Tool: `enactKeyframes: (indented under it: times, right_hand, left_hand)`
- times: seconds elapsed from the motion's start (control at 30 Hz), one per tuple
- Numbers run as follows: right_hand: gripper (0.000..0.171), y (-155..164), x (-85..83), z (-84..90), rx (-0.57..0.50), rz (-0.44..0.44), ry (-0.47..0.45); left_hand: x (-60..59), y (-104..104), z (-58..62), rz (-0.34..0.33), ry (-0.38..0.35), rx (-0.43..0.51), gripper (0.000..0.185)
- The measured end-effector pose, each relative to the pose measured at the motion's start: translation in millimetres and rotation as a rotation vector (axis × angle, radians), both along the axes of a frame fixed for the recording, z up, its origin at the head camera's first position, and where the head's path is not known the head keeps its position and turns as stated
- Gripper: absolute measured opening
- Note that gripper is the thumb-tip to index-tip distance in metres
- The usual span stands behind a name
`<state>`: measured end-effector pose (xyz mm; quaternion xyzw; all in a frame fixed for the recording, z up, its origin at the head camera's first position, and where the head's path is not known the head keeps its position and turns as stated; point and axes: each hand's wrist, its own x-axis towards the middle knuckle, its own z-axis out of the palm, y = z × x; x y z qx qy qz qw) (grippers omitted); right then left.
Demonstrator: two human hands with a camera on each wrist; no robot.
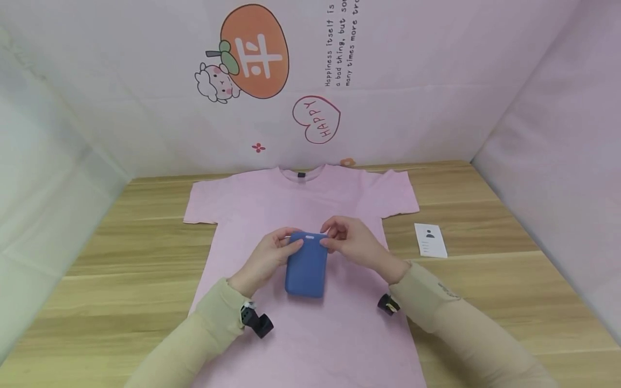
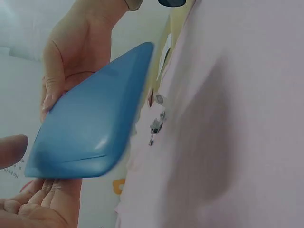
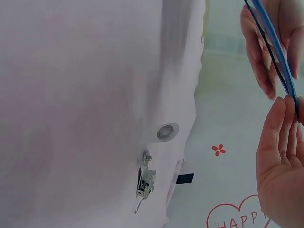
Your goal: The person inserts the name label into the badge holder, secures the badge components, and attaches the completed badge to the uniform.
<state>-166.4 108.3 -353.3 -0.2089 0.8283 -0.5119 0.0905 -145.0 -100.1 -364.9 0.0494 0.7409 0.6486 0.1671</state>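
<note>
While both your hands meet at centre frame in the head view, they hold a blue holder (image 1: 306, 265) by its slotted top edge, above the pink shirt (image 1: 271, 205) spread on the table (image 1: 485, 215).

- Left hand (image 1: 267, 255): thumb and fingers pinch the holder's top left corner. The left wrist view shows the holder (image 2: 90, 128) tilted, its lower end lifted off the cloth.
- Right hand (image 1: 350, 240): fingertips pinch the top right corner. In the right wrist view only the holder's thin edge (image 3: 273, 47) shows, upper right of the frame.
- A metal clip (image 3: 145, 183) and a clear strap with a snap lie on the shirt near its collar, apart from the holder.
- A white card (image 1: 430, 240) lies on bare wood at right of frame, well apart from both hands.

Step, as judged: you are handling the holder's top edge, likely working at its mouth or slot. Next move probably calls for one hand to keep the holder steady while the other frees up for the card or the clip. Whether the mouth is open cannot be told.
</note>
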Motion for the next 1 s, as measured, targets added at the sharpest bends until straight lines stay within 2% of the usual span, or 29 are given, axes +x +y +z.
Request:
enactKeyframes:
  times: [0.13,0.27,0.4,0.6,1.0]
  right_hand:
    - [0.019,3.9,-1.4,0.2,-0.045,-0.048,0.002]
    - [0.019,6.1,-2.5,0.5,-0.099,-0.079,0.000]
    - [0.019,7.2,-3.2,0.7,-0.157,-0.115,-0.042]
    - [0.019,7.2,-2.8,1.1,-0.182,-0.136,-0.091]
    - [0.020,8.1,-5.0,1.5,-0.208,-0.128,-0.117]
  left_hand:
    - [3.1,-3.1,-2.0,-0.018,-0.009,-0.033,0.041]
    - [6.7,-5.9,-3.4,-0.072,-0.009,-0.053,0.043]
    - [9.3,-7.4,-4.1,-0.102,0.005,-0.038,0.043]
    - [11.7,-7.1,-3.2,-0.076,0.044,-0.019,0.038]
    - [13.2,-2.7,-0.1,0.018,0.033,-0.002,0.034]
